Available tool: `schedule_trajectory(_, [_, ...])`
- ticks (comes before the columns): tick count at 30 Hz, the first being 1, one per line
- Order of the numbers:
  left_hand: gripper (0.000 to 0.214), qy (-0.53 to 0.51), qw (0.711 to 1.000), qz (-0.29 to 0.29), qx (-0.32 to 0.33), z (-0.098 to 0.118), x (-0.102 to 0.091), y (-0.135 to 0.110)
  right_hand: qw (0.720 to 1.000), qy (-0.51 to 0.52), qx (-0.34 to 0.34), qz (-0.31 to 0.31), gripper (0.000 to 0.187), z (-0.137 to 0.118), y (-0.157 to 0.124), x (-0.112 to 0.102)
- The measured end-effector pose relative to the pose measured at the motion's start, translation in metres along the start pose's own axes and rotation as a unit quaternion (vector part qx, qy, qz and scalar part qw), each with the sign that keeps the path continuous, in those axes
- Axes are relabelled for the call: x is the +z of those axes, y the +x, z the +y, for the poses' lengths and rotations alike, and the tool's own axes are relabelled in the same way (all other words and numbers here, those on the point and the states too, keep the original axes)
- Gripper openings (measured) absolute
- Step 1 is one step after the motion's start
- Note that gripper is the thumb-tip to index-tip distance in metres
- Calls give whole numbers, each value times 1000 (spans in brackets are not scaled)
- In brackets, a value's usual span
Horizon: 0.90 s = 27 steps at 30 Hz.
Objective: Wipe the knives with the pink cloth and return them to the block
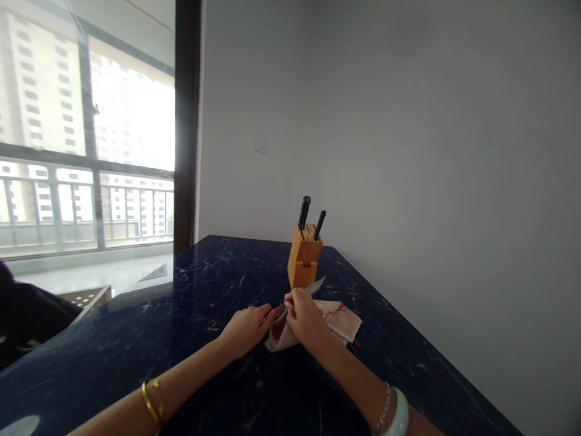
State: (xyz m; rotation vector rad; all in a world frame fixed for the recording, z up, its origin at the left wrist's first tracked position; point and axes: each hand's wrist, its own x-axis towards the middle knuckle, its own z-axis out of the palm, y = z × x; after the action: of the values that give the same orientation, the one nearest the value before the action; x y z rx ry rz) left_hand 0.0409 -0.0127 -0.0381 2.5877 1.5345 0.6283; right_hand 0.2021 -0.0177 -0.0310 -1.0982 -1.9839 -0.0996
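My left hand (247,329) grips the handle end of a knife (314,286) whose grey blade points away toward the wall. My right hand (307,319) presses a white cloth with red marks (341,319) around the blade near its base. Both hands rest low over the dark blue marble table (204,290). The knife's handle is mostly hidden inside my left fist.
A wooden knife block (304,257) with two black-handled knives (304,212) stands just behind the cloth, close to the grey wall. A large window and dark frame lie to the left. A dark object sits at the far left edge.
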Motion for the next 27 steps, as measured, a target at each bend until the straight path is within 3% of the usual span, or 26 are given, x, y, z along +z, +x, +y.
schedule_trajectory(8, [46,41,999,1,-3,-4,-7,0,988,32,115,97,14,42,17,-28])
schedule_trajectory(14, [49,31,999,1,-7,-6,-7,0,975,55,155,147,12,50,18,-37])
schedule_trajectory(27, [47,-33,999,-10,-17,-6,-5,1,965,79,196,153,11,55,19,-38])
